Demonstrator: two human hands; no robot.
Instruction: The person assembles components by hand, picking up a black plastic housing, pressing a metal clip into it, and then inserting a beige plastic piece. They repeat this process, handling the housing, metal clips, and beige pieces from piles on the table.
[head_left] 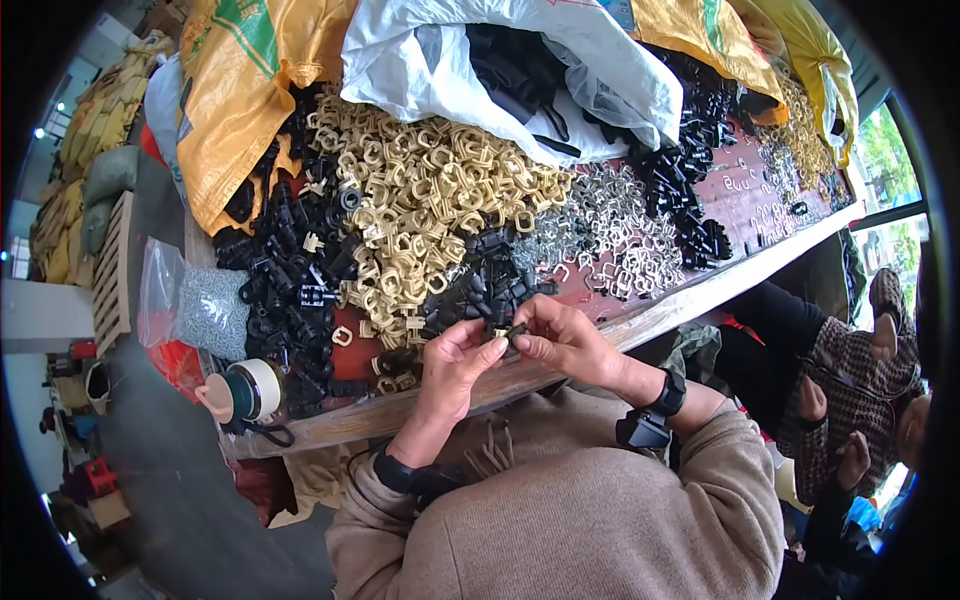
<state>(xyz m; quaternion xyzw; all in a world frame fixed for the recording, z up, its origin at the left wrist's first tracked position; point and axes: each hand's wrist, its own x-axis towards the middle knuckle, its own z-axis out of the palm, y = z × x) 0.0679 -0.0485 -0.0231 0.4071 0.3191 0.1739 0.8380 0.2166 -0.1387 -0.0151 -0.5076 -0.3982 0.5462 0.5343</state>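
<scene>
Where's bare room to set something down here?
A small red tabletop patch shows between the right black heap and the scattered wire clips; the wooden edge below looks bare too. Beyond the left hand and right hand it's crowded: tan rings, silver clips and black pieces lie heaped.

- The left hand slanted up and rightward, thumb and forefinger pinched together.
- The right hand pointed leftward, its thumb below curled fingers, also pinching.
- Fingertips of both nearly met in front of the torso.
- The left forearm angled upward; the right forearm came in from the right, elbow bent.
</scene>
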